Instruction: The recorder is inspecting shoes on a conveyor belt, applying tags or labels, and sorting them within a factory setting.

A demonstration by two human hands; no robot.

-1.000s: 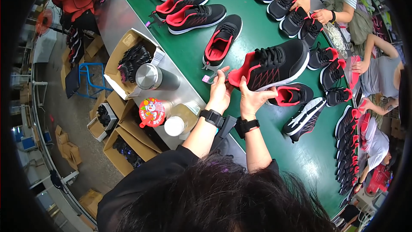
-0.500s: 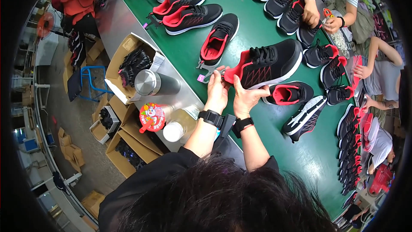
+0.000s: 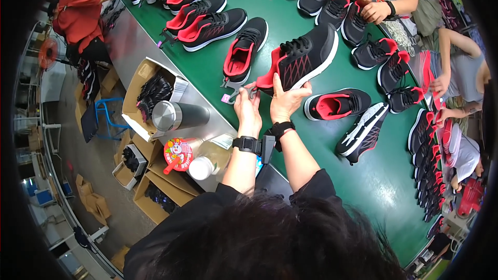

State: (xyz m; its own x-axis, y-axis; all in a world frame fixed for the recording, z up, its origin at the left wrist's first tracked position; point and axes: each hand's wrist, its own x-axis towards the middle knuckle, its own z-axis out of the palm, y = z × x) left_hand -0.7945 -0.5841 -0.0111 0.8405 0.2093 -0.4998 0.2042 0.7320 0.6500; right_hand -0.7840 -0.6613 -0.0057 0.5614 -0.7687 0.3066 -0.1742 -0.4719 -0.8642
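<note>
A black sneaker [image 3: 310,56] with red lining is held above the green table, toe pointing up and to the right. My right hand [image 3: 286,102] grips it near the heel, index finger up along its side and thumb stretched out. At the heel, my left hand [image 3: 248,110] has its fingers closed on a grey plastic shoe hook [image 3: 239,93] with a small pink label; part of the hook is hidden. Just left stands another sneaker [image 3: 246,51]. To the right are an upright sneaker [image 3: 358,101] and one lying on its side [image 3: 365,132], sole showing.
A steel flask [image 3: 181,116], a red-lidded cup [image 3: 177,154] and a white-capped bottle [image 3: 202,167] stand by my left forearm. Beside them an open carton [image 3: 137,96] holds black hooks. More sneakers line the green table [image 3: 384,186]. A co-worker's hands [image 3: 374,10] handle a sneaker opposite.
The view has shifted somewhat. The held sneaker now points more steeply upward, with both my hands still at its heel. The co-worker's two hands have come together over a sneaker.
</note>
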